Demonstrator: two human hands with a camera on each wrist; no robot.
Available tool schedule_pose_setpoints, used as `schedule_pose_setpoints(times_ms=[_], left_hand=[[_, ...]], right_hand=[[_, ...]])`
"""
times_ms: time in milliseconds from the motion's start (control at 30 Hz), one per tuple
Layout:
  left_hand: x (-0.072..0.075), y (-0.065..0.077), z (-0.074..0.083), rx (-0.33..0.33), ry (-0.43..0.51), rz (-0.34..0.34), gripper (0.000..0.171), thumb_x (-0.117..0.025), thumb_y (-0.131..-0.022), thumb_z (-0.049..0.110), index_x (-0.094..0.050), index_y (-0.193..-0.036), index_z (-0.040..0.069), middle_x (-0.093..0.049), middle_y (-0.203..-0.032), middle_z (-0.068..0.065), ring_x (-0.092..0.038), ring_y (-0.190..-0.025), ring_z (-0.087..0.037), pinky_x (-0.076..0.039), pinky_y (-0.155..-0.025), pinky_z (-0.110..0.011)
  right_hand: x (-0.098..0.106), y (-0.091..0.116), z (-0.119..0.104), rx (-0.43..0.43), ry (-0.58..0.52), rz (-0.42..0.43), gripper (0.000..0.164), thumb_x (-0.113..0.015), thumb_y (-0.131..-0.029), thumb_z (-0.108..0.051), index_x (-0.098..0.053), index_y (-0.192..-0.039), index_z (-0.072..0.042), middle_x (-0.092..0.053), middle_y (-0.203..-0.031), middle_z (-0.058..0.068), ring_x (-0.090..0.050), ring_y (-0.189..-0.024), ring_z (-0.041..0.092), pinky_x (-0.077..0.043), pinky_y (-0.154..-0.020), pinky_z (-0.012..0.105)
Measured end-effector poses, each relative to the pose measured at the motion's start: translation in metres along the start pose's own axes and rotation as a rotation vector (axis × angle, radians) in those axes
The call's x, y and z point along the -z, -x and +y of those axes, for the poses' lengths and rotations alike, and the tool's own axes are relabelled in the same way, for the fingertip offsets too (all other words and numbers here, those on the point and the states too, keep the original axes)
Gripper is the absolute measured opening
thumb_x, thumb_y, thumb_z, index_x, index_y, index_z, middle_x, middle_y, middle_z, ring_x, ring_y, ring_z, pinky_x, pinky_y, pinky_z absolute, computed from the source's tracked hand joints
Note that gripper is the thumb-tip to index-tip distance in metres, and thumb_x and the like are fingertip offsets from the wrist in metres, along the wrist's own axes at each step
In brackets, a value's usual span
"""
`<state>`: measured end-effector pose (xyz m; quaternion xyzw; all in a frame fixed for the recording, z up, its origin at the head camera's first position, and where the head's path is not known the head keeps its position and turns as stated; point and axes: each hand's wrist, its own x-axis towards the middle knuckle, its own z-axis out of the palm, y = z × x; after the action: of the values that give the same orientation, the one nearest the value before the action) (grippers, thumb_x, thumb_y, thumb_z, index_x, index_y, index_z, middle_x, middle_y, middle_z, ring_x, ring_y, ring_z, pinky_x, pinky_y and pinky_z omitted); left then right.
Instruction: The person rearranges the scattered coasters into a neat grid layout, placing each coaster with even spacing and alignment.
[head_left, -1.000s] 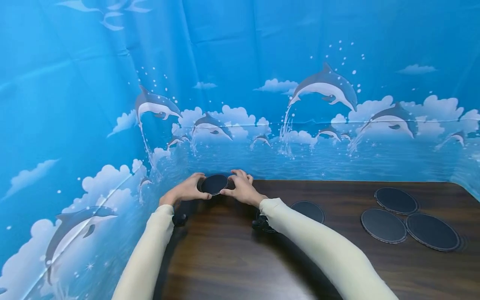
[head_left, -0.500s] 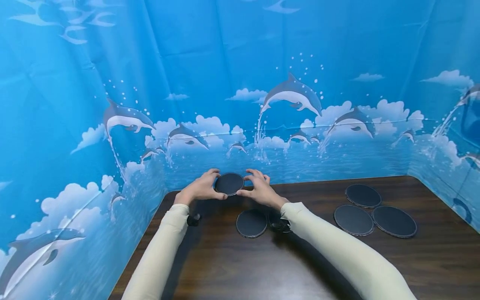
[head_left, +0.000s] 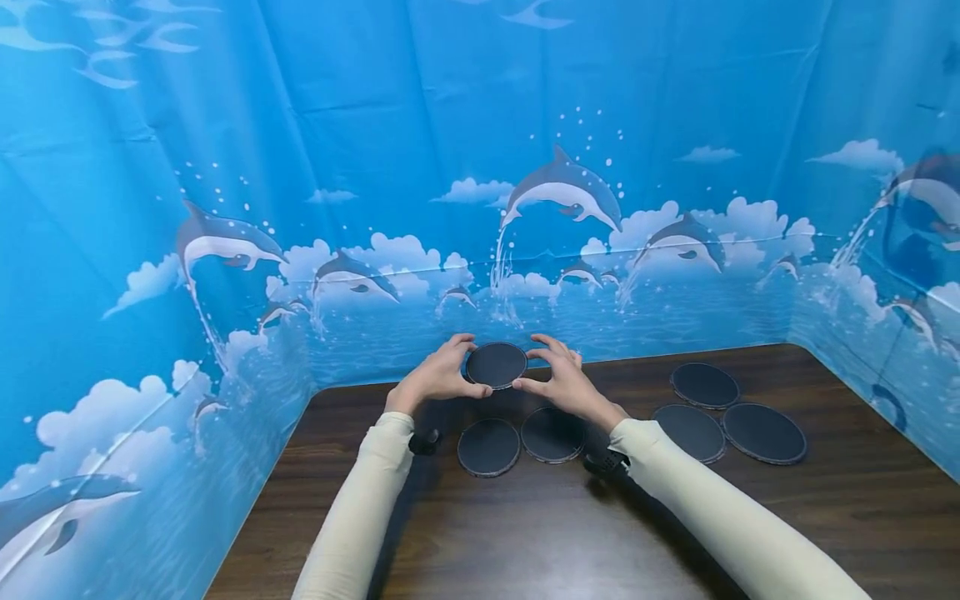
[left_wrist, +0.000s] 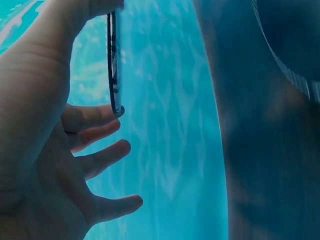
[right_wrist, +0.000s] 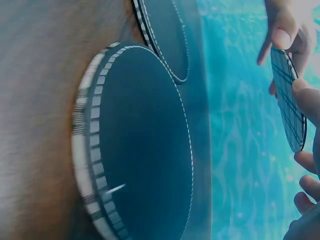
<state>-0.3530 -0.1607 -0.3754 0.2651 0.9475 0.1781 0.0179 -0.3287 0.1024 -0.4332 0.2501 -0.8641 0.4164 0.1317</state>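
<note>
The disc (head_left: 497, 365) has moved right along the far edge of the table (head_left: 525, 517), held aloft, its rim pinched between the left hand (head_left: 437, 375) and right hand (head_left: 566, 382). The right arm (head_left: 705, 492) now leaves the near pair (head_left: 488, 448) uncovered (two discs, side by side); with the disc not set down, the handling looks unfinished. The right wrist view shows its plaid underside (right_wrist: 286, 107); the head view, only its dark face.

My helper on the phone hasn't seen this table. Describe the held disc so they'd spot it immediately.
Find the wooden table before the dolphin backdrop. Near its far edge, the left hand and right hand hold a dark disc. Five other dark discs lie on the table; only this one is held in the air.
</note>
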Motion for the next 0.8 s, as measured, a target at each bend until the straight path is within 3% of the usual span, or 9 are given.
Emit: schedule_pose_setpoints(times_ms=[300,433,600,700,800], left_hand=[[-0.028,-0.005,0.028,-0.048,0.026,0.049,0.095,-0.081,-0.079,0.055,-0.048,-0.149,0.001,-0.034,-0.16,-0.012,-0.043,-0.138,-0.035,-0.04,-0.107,-0.057],[-0.037,-0.007,0.034,-0.068,-0.014,0.05,0.094,-0.079,-0.079,0.059,-0.05,-0.149,0.003,-0.035,-0.16,-0.011,-0.036,-0.143,-0.034,-0.027,-0.113,-0.062],[-0.039,-0.017,0.043,-0.104,-0.063,0.097,0.09,-0.077,-0.08,0.061,-0.053,-0.147,0.006,-0.035,-0.159,-0.01,-0.026,-0.147,-0.033,-0.011,-0.114,-0.068],[-0.038,-0.022,0.05,-0.119,-0.057,0.103,0.09,-0.076,-0.081,0.062,-0.052,-0.147,0.007,-0.034,-0.16,-0.009,-0.024,-0.148,-0.031,-0.01,-0.114,-0.068],[-0.04,-0.026,0.059,-0.122,-0.044,0.087,0.089,-0.077,-0.081,0.062,-0.052,-0.147,0.007,-0.035,-0.16,-0.008,-0.024,-0.148,-0.03,-0.01,-0.115,-0.066]], right_hand=[[0.014,0.035,0.017,-0.022,-0.034,0.08,0.061,-0.084,-0.086,-0.039,-0.066,-0.132,-0.003,-0.036,-0.159,0.014,-0.025,-0.146,0.039,-0.009,-0.111,0.067],[0.017,0.047,0.024,-0.029,-0.058,0.084,0.06,-0.084,-0.086,-0.04,-0.067,-0.13,-0.003,-0.037,-0.158,0.015,-0.03,-0.144,0.039,-0.009,-0.11,0.07],[0.036,0.047,0.025,-0.042,-0.077,0.083,0.064,-0.083,-0.086,-0.042,-0.064,-0.133,-0.002,-0.037,-0.158,0.011,-0.034,-0.143,0.037,-0.019,-0.109,0.071],[0.05,0.048,0.025,-0.039,-0.072,0.089,0.066,-0.084,-0.086,-0.042,-0.064,-0.133,-0.002,-0.037,-0.158,0.009,-0.037,-0.142,0.036,-0.027,-0.107,0.07],[0.06,0.052,0.028,-0.036,-0.07,0.093,0.064,-0.084,-0.085,-0.043,-0.065,-0.132,-0.003,-0.037,-0.158,0.009,-0.034,-0.143,0.036,-0.027,-0.107,0.069]])
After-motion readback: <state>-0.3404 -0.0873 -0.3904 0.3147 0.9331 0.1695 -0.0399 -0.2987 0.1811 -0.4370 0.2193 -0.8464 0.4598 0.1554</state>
